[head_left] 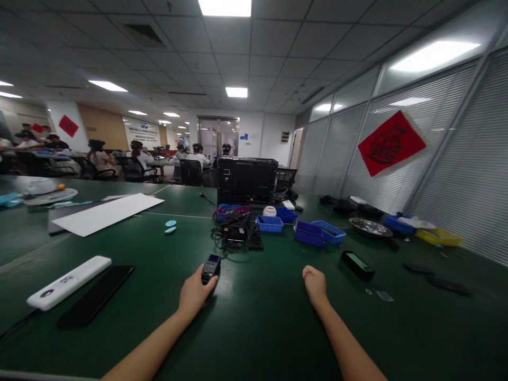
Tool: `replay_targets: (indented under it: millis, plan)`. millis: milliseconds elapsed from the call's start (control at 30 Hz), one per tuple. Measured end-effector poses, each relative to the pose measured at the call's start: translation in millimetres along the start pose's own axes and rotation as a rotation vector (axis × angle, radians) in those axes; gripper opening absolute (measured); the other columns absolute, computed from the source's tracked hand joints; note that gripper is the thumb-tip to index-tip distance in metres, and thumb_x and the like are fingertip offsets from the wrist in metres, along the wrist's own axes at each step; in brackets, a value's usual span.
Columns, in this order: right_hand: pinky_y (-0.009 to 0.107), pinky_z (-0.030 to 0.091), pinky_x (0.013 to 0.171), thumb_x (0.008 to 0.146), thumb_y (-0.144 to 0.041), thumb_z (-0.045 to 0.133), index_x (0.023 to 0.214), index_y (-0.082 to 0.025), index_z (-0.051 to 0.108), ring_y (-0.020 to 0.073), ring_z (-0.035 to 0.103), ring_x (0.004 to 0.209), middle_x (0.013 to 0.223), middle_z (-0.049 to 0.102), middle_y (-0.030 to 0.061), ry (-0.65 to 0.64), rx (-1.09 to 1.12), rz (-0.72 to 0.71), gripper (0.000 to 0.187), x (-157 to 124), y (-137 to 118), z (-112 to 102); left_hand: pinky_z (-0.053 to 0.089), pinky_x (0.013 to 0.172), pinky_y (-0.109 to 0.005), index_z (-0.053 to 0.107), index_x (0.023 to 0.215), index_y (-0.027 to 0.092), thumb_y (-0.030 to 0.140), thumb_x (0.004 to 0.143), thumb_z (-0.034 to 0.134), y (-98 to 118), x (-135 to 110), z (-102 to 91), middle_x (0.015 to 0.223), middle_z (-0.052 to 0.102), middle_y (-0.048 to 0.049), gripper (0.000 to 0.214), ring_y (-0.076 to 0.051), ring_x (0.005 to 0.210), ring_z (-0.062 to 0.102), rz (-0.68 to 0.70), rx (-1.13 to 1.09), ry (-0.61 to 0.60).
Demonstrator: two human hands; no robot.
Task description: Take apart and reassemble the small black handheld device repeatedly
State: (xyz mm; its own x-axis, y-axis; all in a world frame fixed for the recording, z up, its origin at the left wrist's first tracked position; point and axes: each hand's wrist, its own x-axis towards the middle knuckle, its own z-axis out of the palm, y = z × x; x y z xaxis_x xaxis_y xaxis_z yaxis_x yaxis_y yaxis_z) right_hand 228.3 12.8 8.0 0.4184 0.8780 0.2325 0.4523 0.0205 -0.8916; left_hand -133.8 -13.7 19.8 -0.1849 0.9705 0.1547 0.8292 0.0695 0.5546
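My left hand (194,292) is closed around a small black handheld device with a little screen (210,266), resting on the green table (257,323). My right hand (315,284) lies on the table to the right, curled into a fist with nothing visible in it. Just beyond the device sit a black gadget with tangled cables (235,234) and a black keypad-like block (254,236). A flat black box (357,264) lies to the right of my right hand.
Several blue bins (317,233) and a white ball (269,211) stand before a black computer case (246,181). A white remote-like bar (69,282) and black slab (95,301) lie left. White sheet (107,212), metal dish (370,227), yellow tray (440,236). People sit at far desks.
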Motion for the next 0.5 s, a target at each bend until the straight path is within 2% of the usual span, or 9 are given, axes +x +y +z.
replay_targets:
  millis: [200, 400, 500]
  plan:
    - [0.023, 0.027, 0.048, 0.053, -0.016, 0.033, 0.044, -0.019, 0.042, 0.0120, 0.037, 0.045, 0.043, 0.038, -0.0033, -0.045, -0.005, -0.054, 0.013, -7.1, -8.4, 4.4, 0.037, 0.079, -0.029, 0.043, 0.122, 0.018, 0.053, 0.073, 0.046, 42.0, -10.8, 21.4, 0.102, 0.062, -0.0098, 0.060, -0.024, 0.094, 0.055, 0.153, 0.006, -0.020]
    - [0.023, 0.027, 0.049, 0.055, -0.014, 0.031, 0.045, -0.019, 0.040, 0.0120, 0.038, 0.047, 0.046, 0.038, -0.0033, -0.065, -0.054, -0.103, 0.015, -8.5, -6.6, 9.4, 0.035, 0.082, -0.030, 0.045, 0.118, 0.016, 0.046, 0.073, 0.050, 80.9, -14.7, 56.1, 0.107, 0.058, -0.0107, 0.055, -0.024, 0.096, 0.052, 0.284, -0.034, -0.020]
    - [0.022, 0.027, 0.050, 0.055, -0.014, 0.031, 0.046, -0.019, 0.041, 0.0120, 0.039, 0.049, 0.047, 0.039, -0.0032, -0.063, -0.067, -0.130, 0.015, -8.3, -2.9, 12.6, 0.034, 0.086, -0.030, 0.043, 0.120, 0.014, 0.041, 0.073, 0.051, 96.8, -15.6, 72.4, 0.115, 0.054, -0.0124, 0.055, -0.025, 0.101, 0.049, 0.301, -0.078, -0.017]
